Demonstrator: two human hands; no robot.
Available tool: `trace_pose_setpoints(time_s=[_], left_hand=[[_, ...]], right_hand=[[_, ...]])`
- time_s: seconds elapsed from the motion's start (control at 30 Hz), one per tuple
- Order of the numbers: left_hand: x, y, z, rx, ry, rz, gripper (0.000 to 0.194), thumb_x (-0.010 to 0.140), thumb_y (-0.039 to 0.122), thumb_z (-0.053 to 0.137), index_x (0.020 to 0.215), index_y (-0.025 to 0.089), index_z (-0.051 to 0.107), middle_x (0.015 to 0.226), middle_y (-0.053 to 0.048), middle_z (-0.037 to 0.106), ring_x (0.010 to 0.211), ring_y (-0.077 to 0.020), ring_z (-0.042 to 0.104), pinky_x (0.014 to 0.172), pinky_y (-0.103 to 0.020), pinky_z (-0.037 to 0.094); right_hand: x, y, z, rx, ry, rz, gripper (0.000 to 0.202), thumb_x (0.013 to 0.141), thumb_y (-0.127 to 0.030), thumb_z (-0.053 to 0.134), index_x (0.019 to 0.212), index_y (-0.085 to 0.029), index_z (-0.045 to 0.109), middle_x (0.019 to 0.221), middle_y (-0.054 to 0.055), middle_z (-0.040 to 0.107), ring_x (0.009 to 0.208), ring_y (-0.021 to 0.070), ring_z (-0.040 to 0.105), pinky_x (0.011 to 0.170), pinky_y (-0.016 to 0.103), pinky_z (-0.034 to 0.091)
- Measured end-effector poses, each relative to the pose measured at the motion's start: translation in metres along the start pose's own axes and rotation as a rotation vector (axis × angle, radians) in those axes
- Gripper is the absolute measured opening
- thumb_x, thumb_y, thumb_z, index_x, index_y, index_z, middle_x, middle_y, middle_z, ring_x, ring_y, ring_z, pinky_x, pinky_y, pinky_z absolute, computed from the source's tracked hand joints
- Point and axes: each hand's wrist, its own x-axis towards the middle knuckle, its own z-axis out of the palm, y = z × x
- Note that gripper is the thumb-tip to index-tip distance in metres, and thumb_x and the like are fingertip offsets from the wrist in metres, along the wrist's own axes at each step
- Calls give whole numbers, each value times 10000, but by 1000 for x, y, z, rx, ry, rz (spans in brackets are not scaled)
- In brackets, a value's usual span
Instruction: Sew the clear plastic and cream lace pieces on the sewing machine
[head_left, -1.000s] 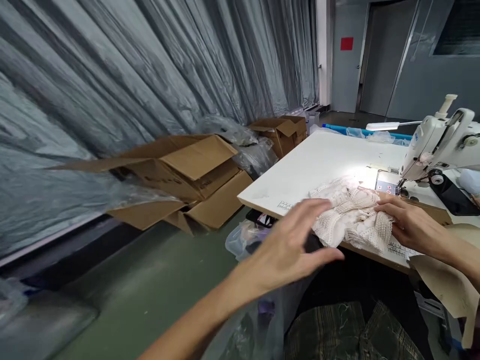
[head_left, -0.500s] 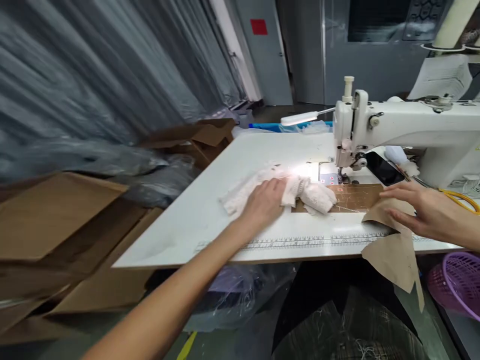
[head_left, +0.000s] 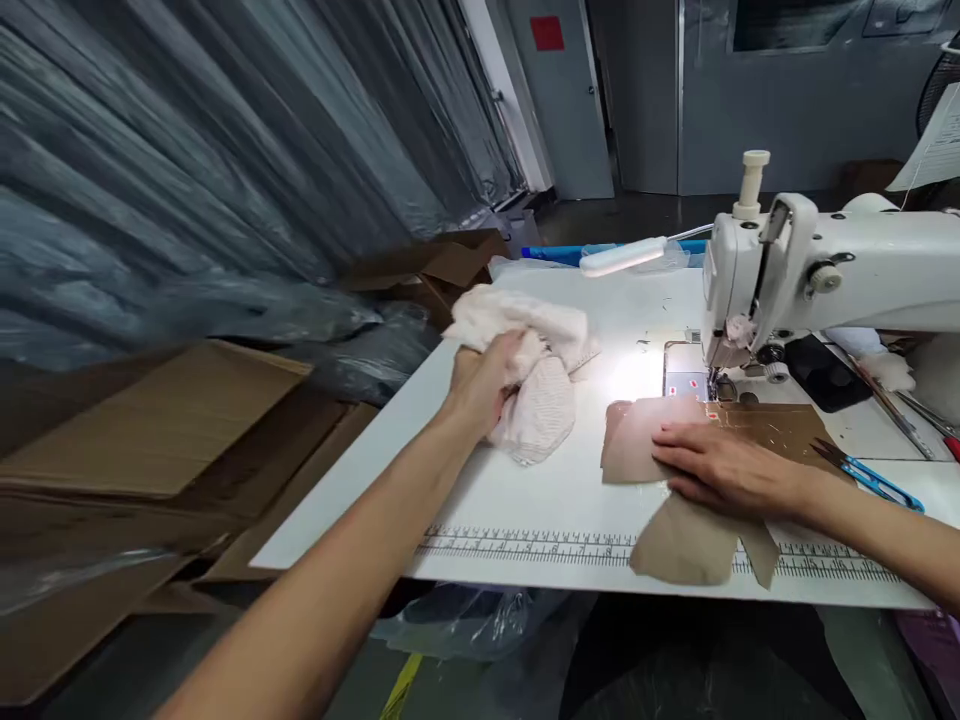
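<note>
While our left hand (head_left: pixel 487 375) grips a bunched white fabric (head_left: pixel 536 405) on the left of the counter (head_left: pixel 540 500), our right hand (head_left: pixel 720 465) rests on some tan material (head_left: pixel 637 445) (probably cloth, though we cannot be sure) towards the near right. As far as we can judge, the work is partway through: the white fabric sits well apart from the needle of the sewing machine (head_left: pixel 877 265), and the tan material lies near the needle, on its near left side. What remains undone, to our eyes, is the tidying of both: the white fabric is heaped rather than flat, and the tan material spreads in uneven shapes towards the printed ruler (head_left: pixel 517 545). Whether those shapes are one piece or several, we cannot tell.

Our left hand has its fingers curled round the near-left side of the white fabric, squeezing a fold. Our right hand lies palm down, fingers stretched to the left and fairly close together; its underside is hidden, so we cannot say whether it pinches an edge or merely presses. Just to the right of that hand, a brown board (head_left: pixel 780 425) and blue snips (head_left: pixel 877 482) lie on the counter.
</note>
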Motion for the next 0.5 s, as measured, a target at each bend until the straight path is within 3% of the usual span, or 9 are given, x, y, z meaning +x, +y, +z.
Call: trace_pose_setpoints(time_s=[0.07, 0.1, 0.2, 0.23, 0.3, 0.37, 0.4, 0.5], left_hand=[[-1, 12, -1, 204, 82, 10, 508, 806, 473, 656, 1176, 144, 542, 1215, -158, 590, 1175, -367, 551, 852, -498, 543], [-2, 18, 1, 348, 141, 87, 517, 775, 431, 706, 1174, 142, 552, 1291, -167, 539, 1235, -391, 501, 917, -537, 514], [-11, 36, 16, 644, 260, 528, 462, 782, 311, 711, 1198, 180, 560, 1393, -142, 458, 1295, -375, 444, 1043, -573, 429], [-17, 41, 26, 648, 209, 682, 389, 825, 286, 667, 1189, 194, 567, 1351, -126, 502, 1255, -333, 490, 1032, -539, 452], [-38, 47, 50, 575, -25, 887, 187, 922, 224, 546, 1098, 190, 597, 1121, -83, 631, 1086, -232, 603, 928, -414, 536], [-62, 48, 78, 451, -309, 955, 122, 966, 207, 496, 977, 165, 611, 910, -41, 664, 848, -153, 641, 743, -289, 567], [-72, 47, 90, 452, -413, 973, 157, 980, 229, 487, 934, 154, 617, 896, -49, 668, 825, -153, 638, 723, -284, 565], [-78, 38, 115, 585, -509, 971, 306, 1021, 269, 381, 912, 127, 629, 933, -93, 674, 832, -183, 631, 765, -336, 565]], right_hand=[[16, 16, 0, -65, 17, 26, 272, 987, -308, 513, 1072, -115, 684, 1157, 155, 691, 1035, 244, 646, 874, 395, 556], [19, 20, -2, -91, 36, 58, 263, 992, -317, 502, 1021, -133, 688, 1085, 142, 699, 960, 240, 645, 820, 401, 555], [10, 13, -14, -71, 136, 161, 285, 1014, -300, 437, 933, -163, 673, 910, 99, 680, 802, 211, 608, 744, 394, 529], [4, 8, -19, -20, 151, 180, 274, 1014, -276, 429, 934, -166, 667, 898, 89, 677, 807, 202, 607, 762, 384, 526], [-11, -2, -25, 104, 131, 164, 237, 1002, -223, 430, 1024, -149, 654, 931, 87, 689, 854, 192, 626, 817, 372, 530], [-21, -6, -24, 142, 80, 146, 262, 979, -201, 420, 1113, -123, 630, 1023, 122, 696, 971, 219, 636, 867, 394, 534], [-24, -5, -20, 125, 61, 139, 277, 966, -194, 410, 1114, -114, 630, 1034, 138, 695, 1010, 239, 632, 884, 418, 535], [-24, 10, -5, 43, 41, 112, 293, 952, -176, 380, 1030, -110, 655, 987, 157, 698, 1033, 270, 625, 893, 457, 542]])
